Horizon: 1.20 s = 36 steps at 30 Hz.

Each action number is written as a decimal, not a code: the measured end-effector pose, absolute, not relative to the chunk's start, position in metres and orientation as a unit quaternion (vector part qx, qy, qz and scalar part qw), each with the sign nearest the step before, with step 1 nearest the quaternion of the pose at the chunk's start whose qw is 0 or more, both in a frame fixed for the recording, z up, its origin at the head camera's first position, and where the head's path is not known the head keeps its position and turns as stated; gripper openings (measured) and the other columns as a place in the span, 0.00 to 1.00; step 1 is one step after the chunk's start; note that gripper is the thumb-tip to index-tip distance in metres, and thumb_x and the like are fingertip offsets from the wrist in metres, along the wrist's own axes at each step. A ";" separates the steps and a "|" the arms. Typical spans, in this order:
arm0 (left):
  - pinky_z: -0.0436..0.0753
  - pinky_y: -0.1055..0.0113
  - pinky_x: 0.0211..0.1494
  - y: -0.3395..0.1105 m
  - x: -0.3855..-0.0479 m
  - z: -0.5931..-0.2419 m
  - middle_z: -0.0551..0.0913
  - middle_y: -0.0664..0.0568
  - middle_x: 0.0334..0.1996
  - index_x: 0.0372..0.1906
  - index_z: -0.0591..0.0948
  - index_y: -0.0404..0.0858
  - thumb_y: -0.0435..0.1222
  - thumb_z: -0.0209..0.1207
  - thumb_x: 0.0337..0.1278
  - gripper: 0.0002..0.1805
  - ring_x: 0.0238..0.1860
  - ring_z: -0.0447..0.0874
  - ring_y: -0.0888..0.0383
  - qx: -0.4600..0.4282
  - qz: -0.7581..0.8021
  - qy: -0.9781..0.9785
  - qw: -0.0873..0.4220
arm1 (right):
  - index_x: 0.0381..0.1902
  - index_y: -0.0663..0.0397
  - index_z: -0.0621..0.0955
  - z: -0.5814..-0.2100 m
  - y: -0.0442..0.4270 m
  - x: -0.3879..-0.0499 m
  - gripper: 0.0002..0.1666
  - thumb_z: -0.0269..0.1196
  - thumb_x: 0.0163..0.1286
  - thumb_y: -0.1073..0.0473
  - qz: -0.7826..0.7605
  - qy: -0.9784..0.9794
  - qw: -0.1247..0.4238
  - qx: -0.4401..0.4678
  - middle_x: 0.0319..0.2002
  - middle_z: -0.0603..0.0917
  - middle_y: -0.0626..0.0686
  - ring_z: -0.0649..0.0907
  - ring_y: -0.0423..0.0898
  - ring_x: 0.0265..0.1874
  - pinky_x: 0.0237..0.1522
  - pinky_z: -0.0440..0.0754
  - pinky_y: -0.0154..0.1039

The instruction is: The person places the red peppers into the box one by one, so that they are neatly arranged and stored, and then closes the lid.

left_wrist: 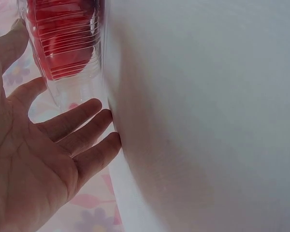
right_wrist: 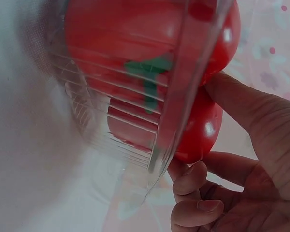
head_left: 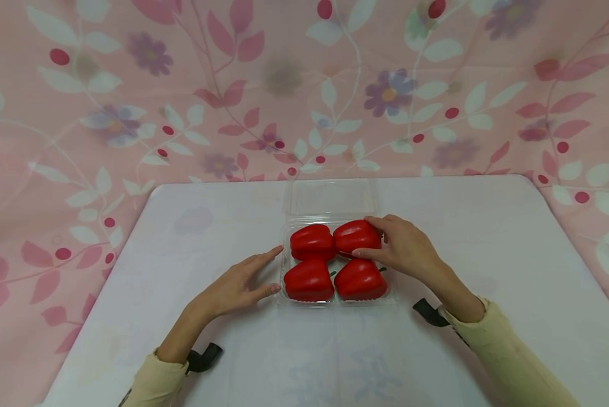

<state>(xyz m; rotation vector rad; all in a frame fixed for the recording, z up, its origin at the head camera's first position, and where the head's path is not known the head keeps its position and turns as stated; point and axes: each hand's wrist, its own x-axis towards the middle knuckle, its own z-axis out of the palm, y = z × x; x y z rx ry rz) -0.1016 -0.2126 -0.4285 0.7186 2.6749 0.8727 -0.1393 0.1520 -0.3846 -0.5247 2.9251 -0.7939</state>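
Note:
Several red bell peppers lie in two rows inside a clear plastic clamshell box (head_left: 309, 304), with its lid (head_left: 332, 199) folded back. My right hand (head_left: 410, 246) holds the back right bell pepper (head_left: 356, 236) between thumb and fingers. In the right wrist view, that pepper (right_wrist: 200, 130) shows beyond the box's ribbed wall, with green stems seen through the plastic. My left hand (head_left: 235, 285) is at the box's left side, fingers spread and thumb apart. From the left wrist view, its fingertips lie beside the box wall and near the tabletop, holding nothing.
The box sits on a white-covered table (head_left: 223, 350), towards the middle. A pink floral cloth (head_left: 304, 90) hangs behind the table and shows along both sides. Dark camera mounts (head_left: 205, 357) are strapped at both wrists.

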 end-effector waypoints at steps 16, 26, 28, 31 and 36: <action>0.73 0.44 0.63 -0.213 -0.101 -0.428 0.67 0.56 0.70 0.77 0.56 0.63 0.60 0.58 0.61 0.42 0.69 0.66 0.52 0.247 0.300 0.914 0.114 | 0.65 0.59 0.75 -0.385 0.151 -0.145 0.44 0.73 0.57 0.42 -0.246 0.948 0.065 -0.190 0.36 0.79 0.53 0.77 0.50 0.35 0.29 0.79 0.38; 0.73 0.44 0.63 -0.213 -0.100 -0.429 0.67 0.57 0.70 0.77 0.56 0.63 0.61 0.58 0.60 0.42 0.69 0.65 0.53 0.246 0.304 0.914 0.113 | 0.66 0.59 0.74 -0.386 0.154 -0.147 0.45 0.72 0.58 0.40 -0.243 0.947 0.080 -0.196 0.33 0.78 0.52 0.76 0.47 0.32 0.27 0.76 0.37; 0.73 0.44 0.63 -0.214 -0.099 -0.429 0.66 0.57 0.71 0.77 0.56 0.63 0.61 0.58 0.61 0.42 0.70 0.65 0.53 0.244 0.305 0.913 0.115 | 0.66 0.59 0.74 -0.387 0.154 -0.147 0.45 0.72 0.57 0.39 -0.247 0.947 0.077 -0.192 0.33 0.78 0.51 0.75 0.47 0.31 0.27 0.76 0.37; 0.72 0.44 0.64 -0.214 -0.099 -0.429 0.66 0.58 0.71 0.77 0.55 0.63 0.61 0.58 0.61 0.42 0.70 0.64 0.54 0.244 0.308 0.912 0.117 | 0.66 0.58 0.75 -0.388 0.155 -0.147 0.45 0.72 0.57 0.39 -0.257 0.945 0.073 -0.189 0.34 0.79 0.50 0.76 0.47 0.32 0.26 0.76 0.37; 0.70 0.46 0.66 -0.215 -0.102 -0.428 0.65 0.59 0.71 0.77 0.56 0.62 0.61 0.58 0.60 0.42 0.71 0.62 0.55 0.253 0.316 0.906 0.122 | 0.66 0.55 0.75 -0.388 0.158 -0.148 0.46 0.73 0.55 0.38 -0.270 0.942 0.083 -0.178 0.38 0.80 0.51 0.77 0.47 0.33 0.27 0.77 0.37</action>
